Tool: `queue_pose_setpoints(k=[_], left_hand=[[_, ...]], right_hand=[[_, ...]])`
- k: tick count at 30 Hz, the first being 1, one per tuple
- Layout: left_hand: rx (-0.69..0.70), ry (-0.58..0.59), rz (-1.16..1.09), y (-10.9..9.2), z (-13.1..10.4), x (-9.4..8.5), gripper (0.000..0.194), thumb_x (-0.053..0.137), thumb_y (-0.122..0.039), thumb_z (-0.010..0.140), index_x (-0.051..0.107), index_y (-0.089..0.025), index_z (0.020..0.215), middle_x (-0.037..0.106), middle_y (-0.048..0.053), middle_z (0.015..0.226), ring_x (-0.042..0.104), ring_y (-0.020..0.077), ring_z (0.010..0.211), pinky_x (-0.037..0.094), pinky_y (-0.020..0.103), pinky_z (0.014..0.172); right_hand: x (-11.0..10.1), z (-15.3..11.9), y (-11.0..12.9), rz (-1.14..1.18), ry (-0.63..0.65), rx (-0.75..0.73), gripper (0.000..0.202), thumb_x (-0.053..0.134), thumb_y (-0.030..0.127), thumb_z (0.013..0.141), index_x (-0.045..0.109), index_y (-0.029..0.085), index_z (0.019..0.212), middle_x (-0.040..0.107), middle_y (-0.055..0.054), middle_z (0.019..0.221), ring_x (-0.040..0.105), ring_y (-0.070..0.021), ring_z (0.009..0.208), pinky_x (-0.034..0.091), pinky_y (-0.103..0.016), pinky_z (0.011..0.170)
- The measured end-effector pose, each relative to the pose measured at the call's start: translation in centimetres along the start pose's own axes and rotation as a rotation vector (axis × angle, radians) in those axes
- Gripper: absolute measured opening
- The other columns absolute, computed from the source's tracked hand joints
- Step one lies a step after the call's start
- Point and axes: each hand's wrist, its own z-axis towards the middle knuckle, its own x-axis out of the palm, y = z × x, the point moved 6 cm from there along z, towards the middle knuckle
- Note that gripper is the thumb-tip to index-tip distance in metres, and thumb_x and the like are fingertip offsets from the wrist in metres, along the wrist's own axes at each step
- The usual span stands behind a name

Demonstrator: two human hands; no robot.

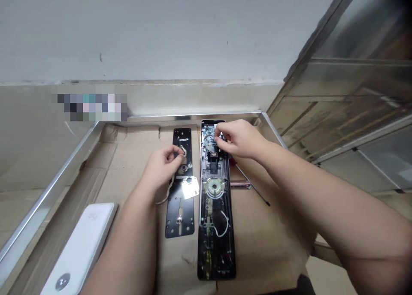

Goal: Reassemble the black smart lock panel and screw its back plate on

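A long black housing (214, 243) lies open, with a circuit board at its far end, a round metal disc (215, 187) midway and a white wire loop nearer me. My right hand (240, 138) is closed in a pinch over the circuit board; what its fingertips hold is too small to tell. To the left is a flat black plate (180, 209) with slots and holes. Above its upper half my left hand (164, 162) pinches a pale cable (169, 190), which trails down beside the plate. A small bright metal piece (191, 188) rests on the plate's right edge.
Right of the housing lie a screwdriver (252, 183) with a red handle and a reddish metal cylinder (240, 184). A white device (85, 239) is at the lower left. Cardboard (135, 158) lines the surface, bounded by a raised metal rim (183, 118). A wall stands behind.
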Motion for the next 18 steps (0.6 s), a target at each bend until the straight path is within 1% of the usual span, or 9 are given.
queue_pose_setpoints(k=[3, 7, 9, 13, 18], left_hand=[[0.002, 0.045, 0.043, 0.4, 0.0, 0.3, 0.022, 0.062, -0.04, 0.088, 0.07, -0.021, 0.094, 0.041, -0.004, 0.06, 0.039, 0.0133, 0.056, 0.028, 0.028, 0.055], [0.009, 0.202, 0.167, 1.4, 0.0, 1.4, 0.028, 0.069, -0.042, 0.081, 0.073, -0.022, 0.099, 0.047, -0.004, 0.062, 0.044, 0.0146, 0.057, 0.029, 0.029, 0.056], [-0.002, 0.247, 0.216, 2.1, 0.1, 1.8, 0.03, 0.072, -0.042, 0.077, 0.074, -0.022, 0.1, 0.052, -0.003, 0.063, 0.046, 0.0153, 0.057, 0.03, 0.03, 0.056], [-0.013, 0.25, 0.267, 3.1, 0.3, 2.0, 0.029, 0.07, -0.04, 0.076, 0.076, -0.024, 0.099, 0.056, -0.001, 0.065, 0.049, 0.0165, 0.057, 0.032, 0.031, 0.056], [0.034, 0.217, 0.256, 3.3, 0.5, 1.8, 0.03, 0.073, -0.038, 0.072, 0.076, -0.024, 0.098, 0.06, 0.001, 0.07, 0.053, 0.0168, 0.059, 0.036, 0.031, 0.056]], right_hand=[[0.0, 0.0, 0.0, -0.002, 0.008, 0.009, 0.011, 0.057, 0.025, 0.084, 0.067, 0.019, 0.086, 0.054, 0.003, 0.061, 0.045, -0.0116, 0.058, 0.027, -0.029, 0.061], [0.0, 0.0, 0.1, 0.0, 0.014, 0.004, 0.011, 0.057, 0.025, 0.084, 0.066, 0.02, 0.085, 0.055, 0.002, 0.061, 0.045, -0.0119, 0.059, 0.028, -0.029, 0.062], [0.1, 0.0, 0.1, 0.001, 0.022, 0.001, 0.01, 0.057, 0.026, 0.084, 0.066, 0.02, 0.085, 0.055, 0.002, 0.062, 0.045, -0.0119, 0.059, 0.028, -0.029, 0.062], [0.2, 0.0, 0.2, 0.006, 0.032, -0.017, 0.01, 0.057, 0.026, 0.085, 0.065, 0.02, 0.084, 0.054, 0.003, 0.061, 0.045, -0.0115, 0.058, 0.028, -0.029, 0.061], [0.4, 0.1, 0.2, 0.005, 0.041, -0.018, 0.01, 0.057, 0.026, 0.086, 0.065, 0.02, 0.084, 0.053, 0.003, 0.06, 0.044, -0.0115, 0.058, 0.029, -0.029, 0.062]])
